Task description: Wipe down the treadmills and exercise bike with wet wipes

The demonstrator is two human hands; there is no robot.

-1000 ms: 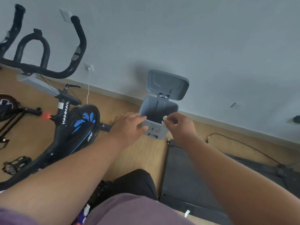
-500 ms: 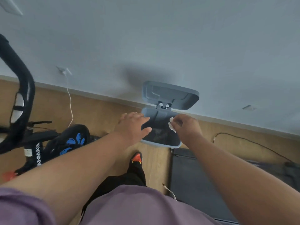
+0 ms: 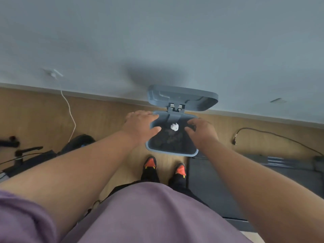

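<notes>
A grey bin stands by the wall with its lid flipped up. A small crumpled white wipe is inside the bin's mouth, free of both hands. My left hand hovers over the bin's left rim, fingers spread, holding nothing. My right hand is over the right rim, fingers loosely apart and empty. Part of the black exercise bike shows at the left edge. A dark treadmill deck lies on the floor at the right.
My two feet in orange-toed shoes stand just in front of the bin on the wooden floor. A white cable hangs from a wall socket at left. A black cable with a plug trails along the floor to the treadmill.
My right hand has let go of the white wipe, which now is inside the bin. The view has tilted down and closer, so the bike has slid mostly out of sight.
</notes>
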